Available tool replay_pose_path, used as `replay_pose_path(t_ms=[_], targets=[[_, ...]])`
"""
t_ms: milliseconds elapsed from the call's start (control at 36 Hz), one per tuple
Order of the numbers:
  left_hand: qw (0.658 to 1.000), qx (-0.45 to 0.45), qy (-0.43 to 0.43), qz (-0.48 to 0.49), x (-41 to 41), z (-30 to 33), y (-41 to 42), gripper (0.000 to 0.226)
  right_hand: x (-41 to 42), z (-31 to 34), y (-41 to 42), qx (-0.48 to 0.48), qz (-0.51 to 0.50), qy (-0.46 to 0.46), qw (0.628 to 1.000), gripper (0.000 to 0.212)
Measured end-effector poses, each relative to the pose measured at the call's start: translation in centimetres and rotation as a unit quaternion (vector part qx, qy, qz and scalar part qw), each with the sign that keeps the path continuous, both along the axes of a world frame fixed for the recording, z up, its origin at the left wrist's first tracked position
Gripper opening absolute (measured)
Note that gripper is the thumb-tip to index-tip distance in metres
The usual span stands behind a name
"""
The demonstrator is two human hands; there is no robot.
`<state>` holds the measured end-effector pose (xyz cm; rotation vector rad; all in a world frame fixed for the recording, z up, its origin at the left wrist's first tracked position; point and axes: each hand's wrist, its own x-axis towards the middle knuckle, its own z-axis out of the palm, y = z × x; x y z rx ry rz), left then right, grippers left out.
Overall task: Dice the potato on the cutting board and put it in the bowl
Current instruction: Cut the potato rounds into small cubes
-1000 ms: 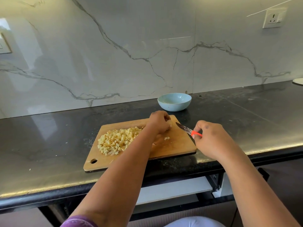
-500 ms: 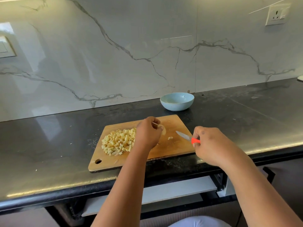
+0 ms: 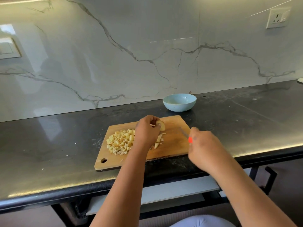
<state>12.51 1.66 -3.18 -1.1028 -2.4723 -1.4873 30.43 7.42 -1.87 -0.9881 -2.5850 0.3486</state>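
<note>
left hand (image 3: 146, 131) pinched a potato chunk (image 3: 161, 125) over the cutting board (image 3: 173, 143), right hand (image 3: 203, 148) gripped the blurry knife (image 3: 186, 134), diced pile (image 3: 120, 142) sat beside

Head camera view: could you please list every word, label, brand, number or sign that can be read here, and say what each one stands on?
None can be read: no word, number or brand shows in this view.
The wall socket carries no legible marking; any print on it is too small to tell.
The bowl, the cutting board and the knife, which is blurred, show no lettering.
</note>
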Motion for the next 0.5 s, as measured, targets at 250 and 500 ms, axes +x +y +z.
replay_pose_path(t_ms=[250,500], targets=[[0.985,-0.148,0.061,-0.057,2.4,-0.9,3.6,0.021,2.0,0.9,2.4,-0.01,-0.008,0.027,1.0,0.011],[0.978,-0.165,0.117,-0.049,2.6,-1.7,3.5,0.018,0.8,-0.3,1.3,-0.004,0.022,0.01,1.0,0.017]])
